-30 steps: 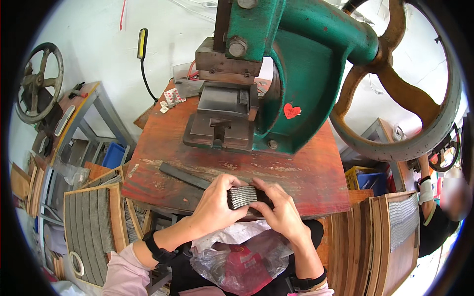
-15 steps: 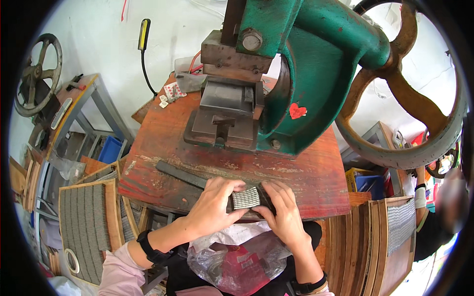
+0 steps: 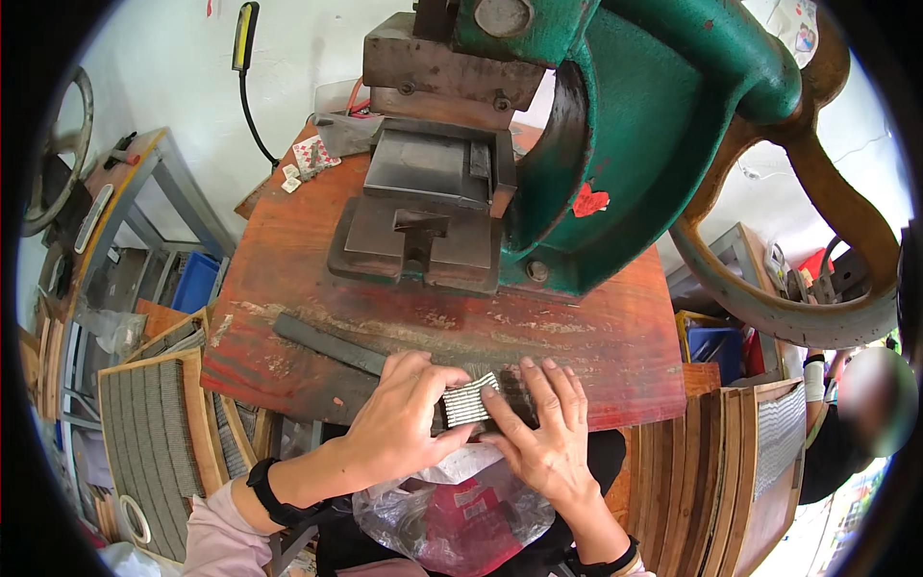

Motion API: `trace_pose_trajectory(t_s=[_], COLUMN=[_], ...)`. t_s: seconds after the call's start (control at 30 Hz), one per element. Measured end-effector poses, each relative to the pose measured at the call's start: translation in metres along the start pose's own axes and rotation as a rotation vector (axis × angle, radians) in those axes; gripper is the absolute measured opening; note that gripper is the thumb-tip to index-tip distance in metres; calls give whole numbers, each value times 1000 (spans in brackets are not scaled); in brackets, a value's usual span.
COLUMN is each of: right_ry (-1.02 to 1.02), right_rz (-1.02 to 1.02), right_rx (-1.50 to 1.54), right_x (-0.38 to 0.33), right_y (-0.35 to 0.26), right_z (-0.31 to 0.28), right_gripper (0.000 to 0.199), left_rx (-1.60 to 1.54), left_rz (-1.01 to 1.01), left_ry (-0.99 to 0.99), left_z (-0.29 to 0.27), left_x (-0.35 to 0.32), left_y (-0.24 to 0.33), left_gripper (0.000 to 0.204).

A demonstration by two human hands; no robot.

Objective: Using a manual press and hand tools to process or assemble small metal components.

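Note:
Just in front of me, at the table's near edge, a small ribbed block (image 3: 467, 400) shows rows of thin pale metallic strips. My left hand (image 3: 402, 413) is closed on its left side, thumb below and fingers above. My right hand (image 3: 540, 428) has its fingers stretched out; the index fingertip touches the block's right edge, and the other fingers lie over a dark piece (image 3: 520, 392) beside it. A long dark flat bar (image 3: 327, 342) runs along the tabletop to the left hand. The undersides of the block and the dark piece are hidden.
A green hand press (image 3: 635, 144) with a steel bed (image 3: 415, 231) and large handwheel (image 3: 798, 322) stands on the reddish wooden table (image 3: 260, 279). Wooden trays of ribbed strips (image 3: 149, 433) are at left, stacked boards (image 3: 683, 471) at right. Clear plastic with red (image 3: 471, 519) covers my lap. Another person is far right.
My right hand's fingers have straightened, and its index finger has moved onto the ribbed block's edge. The block has tilted slightly in my left hand. The view has shifted closer to the press.

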State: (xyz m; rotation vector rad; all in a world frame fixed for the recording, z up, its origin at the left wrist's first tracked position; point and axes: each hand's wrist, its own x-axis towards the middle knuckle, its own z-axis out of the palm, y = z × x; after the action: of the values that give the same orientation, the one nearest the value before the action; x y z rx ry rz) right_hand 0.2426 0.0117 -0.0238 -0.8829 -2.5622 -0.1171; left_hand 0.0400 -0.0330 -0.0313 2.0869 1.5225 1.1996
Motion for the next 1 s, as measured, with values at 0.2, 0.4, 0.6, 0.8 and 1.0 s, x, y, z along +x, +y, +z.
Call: trace_pose_trajectory(t_s=[0.2,0.4,0.6,0.8,1.0], right_ry=[-49,-33,-38,-109,-143], right_rz=[47,81,120,46,74], right_rx=[0,27,258,498,664], right_x=[9,13,15,24,31], right_y=[-1,0,11,21,25], right_z=[1,1,-2,-6,-2], right_gripper=[51,53,59,61,61], left_rx=[-19,12,10,25,271], left_rz=[32,23,56,29,183], left_ry=[-12,18,8,25,-42], left_z=[1,1,1,0,0], left_x=[1,2,3,5,3], left_y=[-3,-2,-1,1,3], left_gripper=[55,49,52,51,50])
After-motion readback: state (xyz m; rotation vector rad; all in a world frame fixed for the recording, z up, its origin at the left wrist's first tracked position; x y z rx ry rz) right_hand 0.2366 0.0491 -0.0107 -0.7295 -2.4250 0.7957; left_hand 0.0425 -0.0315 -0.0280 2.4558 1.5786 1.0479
